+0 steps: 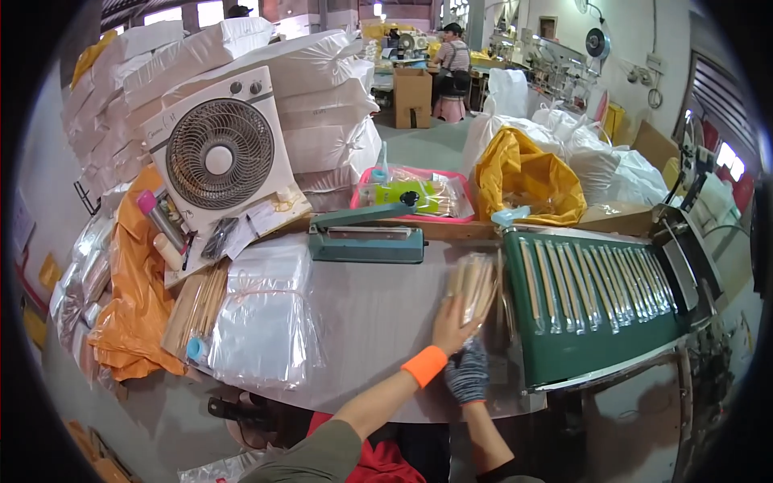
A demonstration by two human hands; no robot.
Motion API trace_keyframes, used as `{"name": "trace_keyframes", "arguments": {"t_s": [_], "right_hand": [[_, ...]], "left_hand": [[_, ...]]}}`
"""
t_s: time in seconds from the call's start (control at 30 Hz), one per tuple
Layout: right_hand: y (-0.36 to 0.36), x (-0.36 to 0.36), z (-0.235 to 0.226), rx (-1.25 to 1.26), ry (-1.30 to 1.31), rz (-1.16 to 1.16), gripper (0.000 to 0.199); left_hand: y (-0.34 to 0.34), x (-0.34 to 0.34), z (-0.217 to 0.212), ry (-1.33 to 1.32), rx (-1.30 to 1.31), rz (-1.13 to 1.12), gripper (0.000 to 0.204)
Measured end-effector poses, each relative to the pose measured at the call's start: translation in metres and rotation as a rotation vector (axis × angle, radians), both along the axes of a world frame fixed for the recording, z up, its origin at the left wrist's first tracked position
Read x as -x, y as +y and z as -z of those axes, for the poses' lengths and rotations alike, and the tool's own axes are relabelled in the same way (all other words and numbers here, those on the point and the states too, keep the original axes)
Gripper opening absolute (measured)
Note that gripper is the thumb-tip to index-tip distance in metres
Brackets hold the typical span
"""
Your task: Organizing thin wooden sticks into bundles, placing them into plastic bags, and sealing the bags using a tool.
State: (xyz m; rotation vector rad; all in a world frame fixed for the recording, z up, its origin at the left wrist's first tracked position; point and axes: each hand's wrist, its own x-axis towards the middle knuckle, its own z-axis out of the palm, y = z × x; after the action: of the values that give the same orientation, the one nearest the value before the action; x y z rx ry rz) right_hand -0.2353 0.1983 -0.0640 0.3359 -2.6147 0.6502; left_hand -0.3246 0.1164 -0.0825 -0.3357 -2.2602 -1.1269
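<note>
Nearest me, my left hand [452, 322], orange wristband on, lies with fingers spread flat on a clear packet of wooden sticks [473, 283]; my gloved right hand [468, 372] curls beneath it, grip hidden. Beside them, sleeved sticks ride a green conveyor [592, 342]. Clear bags [266, 310] and a teal sealer [366, 235] share the grey table [378, 314].

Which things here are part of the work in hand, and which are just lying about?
In the work:
left hand flat on the bundle of wrapped sticks
gloved right hand at the bundle's near end
green conveyor belt with single wrapped sticks

Lying about:
heat sealer
box fan
stack of clear bags
yellow sack
</note>
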Motion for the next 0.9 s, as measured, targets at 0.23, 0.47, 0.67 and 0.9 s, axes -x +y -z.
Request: {"name": "trace_keyframes", "arguments": {"t_s": [0.23,0.47,0.67,0.9], "right_hand": [[-0.029,-0.048,0.000,0.257,-0.128,-0.282,0.030],[-0.022,0.017,-0.056,0.036,0.246,-0.069,0.022],[-0.043,0.052,-0.037,-0.295,-0.294,-0.028,0.040],[-0.096,-0.041,-0.004,0.025,0.092,-0.144,0.041]], "left_hand": [[-0.093,-0.095,-0.010,-0.140,-0.101,-0.248,0.069],[-0.181,-0.143,-0.018,-0.246,-0.343,-0.278,0.054],[-0.185,-0.150,-0.013,-0.221,-0.194,-0.239,0.052],[-0.174,-0.149,-0.015,-0.149,0.021,-0.267,0.055]]}}
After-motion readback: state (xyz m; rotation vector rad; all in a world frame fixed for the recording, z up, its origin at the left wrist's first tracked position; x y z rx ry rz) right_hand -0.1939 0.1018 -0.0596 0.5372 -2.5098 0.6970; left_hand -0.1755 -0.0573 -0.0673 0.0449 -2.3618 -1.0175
